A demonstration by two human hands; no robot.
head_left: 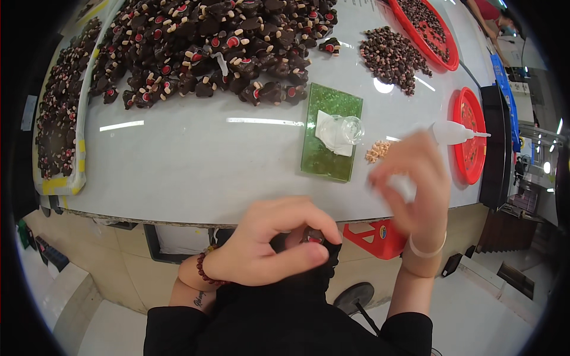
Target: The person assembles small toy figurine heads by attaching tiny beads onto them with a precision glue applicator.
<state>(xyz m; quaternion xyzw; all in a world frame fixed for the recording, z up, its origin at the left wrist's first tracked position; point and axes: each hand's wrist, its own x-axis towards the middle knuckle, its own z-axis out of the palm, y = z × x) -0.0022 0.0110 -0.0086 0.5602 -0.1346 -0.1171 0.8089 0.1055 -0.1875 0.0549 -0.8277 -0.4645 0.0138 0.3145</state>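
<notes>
My left hand (279, 240) is closed around a small dark brown figure piece (313, 236) with a red spot, above the table's near edge. Thumb and index finger grip it; most of it is hidden. To its right, my right hand (418, 178) is raised over the table and blurred, thumb and index finger meeting in a pinch. A dark speck shows at their tips, too smeared to name. Beyond that hand lies a small heap of cream-coloured bits (378, 151). Left of the heap, a clear plastic cup (350, 129) rests on folded white tissue (326, 135) on a green board (323, 165).
A large pile of dark figure pieces (237, 41) covers the far left. More fill a tray (81, 172) at the left edge. Small brown parts (392, 59) lie at far right, near two red trays (454, 59) (481, 160). A white nozzle bottle (449, 132) is beside my right hand.
</notes>
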